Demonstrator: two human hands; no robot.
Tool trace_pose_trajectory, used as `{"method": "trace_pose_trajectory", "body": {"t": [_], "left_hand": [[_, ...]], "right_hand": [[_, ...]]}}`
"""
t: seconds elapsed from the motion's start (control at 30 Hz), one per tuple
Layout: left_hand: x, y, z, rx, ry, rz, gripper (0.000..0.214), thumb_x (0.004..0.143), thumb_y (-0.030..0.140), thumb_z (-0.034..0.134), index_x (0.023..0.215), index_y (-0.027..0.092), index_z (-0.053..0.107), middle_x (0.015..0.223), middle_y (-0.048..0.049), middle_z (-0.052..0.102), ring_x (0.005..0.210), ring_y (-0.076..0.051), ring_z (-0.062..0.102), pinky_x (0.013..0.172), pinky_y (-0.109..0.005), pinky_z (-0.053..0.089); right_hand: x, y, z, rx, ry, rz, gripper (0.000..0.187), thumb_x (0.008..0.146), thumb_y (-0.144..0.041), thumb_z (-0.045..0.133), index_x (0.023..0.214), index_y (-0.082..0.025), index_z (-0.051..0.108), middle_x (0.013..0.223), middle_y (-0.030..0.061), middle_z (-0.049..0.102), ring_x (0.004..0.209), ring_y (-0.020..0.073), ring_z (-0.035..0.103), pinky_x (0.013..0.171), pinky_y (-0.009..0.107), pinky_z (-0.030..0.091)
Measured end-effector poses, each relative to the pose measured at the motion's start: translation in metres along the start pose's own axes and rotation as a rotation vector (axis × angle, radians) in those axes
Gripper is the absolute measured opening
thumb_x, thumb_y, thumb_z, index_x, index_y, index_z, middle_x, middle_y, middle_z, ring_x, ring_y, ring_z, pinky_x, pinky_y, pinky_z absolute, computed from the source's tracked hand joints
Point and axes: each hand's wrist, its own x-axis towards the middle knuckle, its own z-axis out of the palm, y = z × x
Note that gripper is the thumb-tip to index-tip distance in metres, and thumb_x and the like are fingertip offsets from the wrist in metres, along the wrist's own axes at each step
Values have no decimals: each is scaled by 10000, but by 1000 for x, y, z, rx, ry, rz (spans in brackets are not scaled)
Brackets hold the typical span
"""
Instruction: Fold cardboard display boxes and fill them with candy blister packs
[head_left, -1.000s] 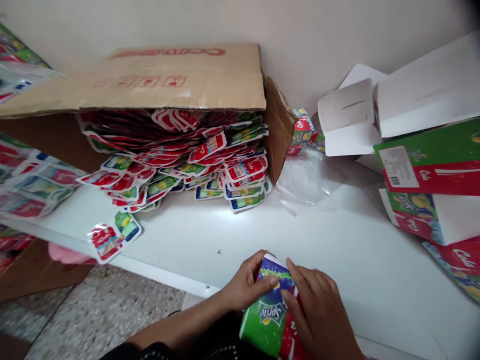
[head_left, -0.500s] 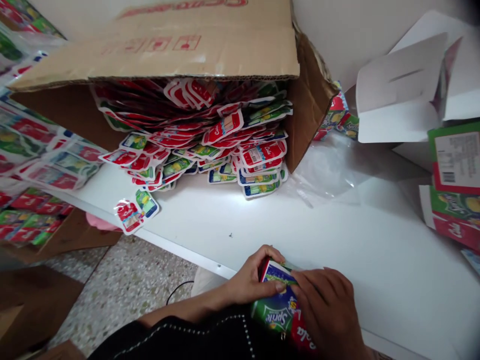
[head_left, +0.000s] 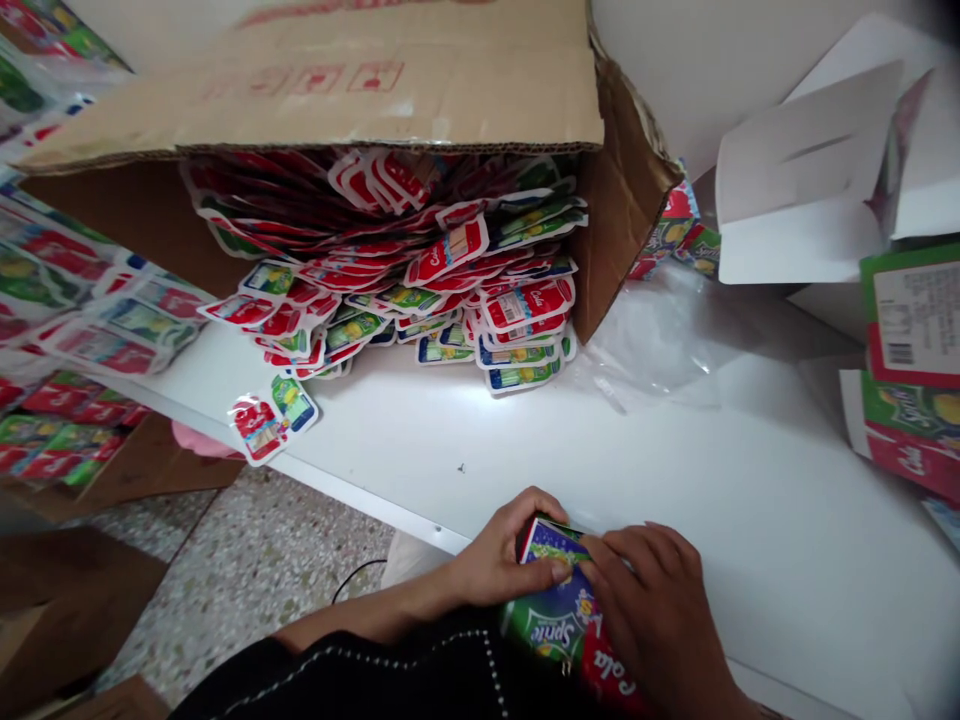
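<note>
A small printed carton, green, blue and red with Sprite and Cola lettering, is held close to my body at the table's front edge. My left hand grips its upper left side, thumb across the printed face and fingers behind. My right hand wraps over its right side, with the fingertips at the top edge. What the carton contains is hidden. Beyond my hands, a heap of red and green sachets spills from a cardboard box lying on its side.
Two joined sachets lie near the table edge at left. Clear plastic lies right of the box. Opened cartons stand at far right, beside white card flaps. Boxes of packets sit below on the left.
My right hand's fingers have shifted slightly on the carton's top edge. Both hands keep their hold, and the sachets lie as before.
</note>
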Motion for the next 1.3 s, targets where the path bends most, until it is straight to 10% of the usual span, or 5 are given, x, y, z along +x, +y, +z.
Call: {"method": "trace_pose_trajectory", "body": {"t": [0.47,0.83,1.07,1.3], "left_hand": [[10,8,-3,96,-74,26,292,901,279,544,1185,269,613,1174,-76,614,1137,-223,502,1004,-445,397],[12,7,-4,-71,-58,-97,265,861,343,603,1089,228,674,1115,-92,622,1043,-221,579,944,-400,444],[18,10,0,-387,-30,-443,286,743,381,720,948,181,725,989,-84,683,859,-203,646,780,-348,500],[9,10,7,-202,87,-284,322,740,390,728,1020,234,707,1099,-83,653,1065,-242,567,993,-453,374]], "right_hand": [[-53,4,8,223,149,572,214,901,-313,507,1040,-245,654,1048,75,586,930,216,583,758,360,522],[-38,2,10,443,156,737,179,877,-354,542,914,-223,658,996,51,617,916,188,601,786,308,520],[-31,4,9,728,98,885,229,851,-422,559,894,-212,639,1051,56,648,900,197,629,704,280,538],[-36,-2,12,604,103,951,261,837,-470,558,897,-226,626,1011,31,656,836,180,630,673,248,520]]}}
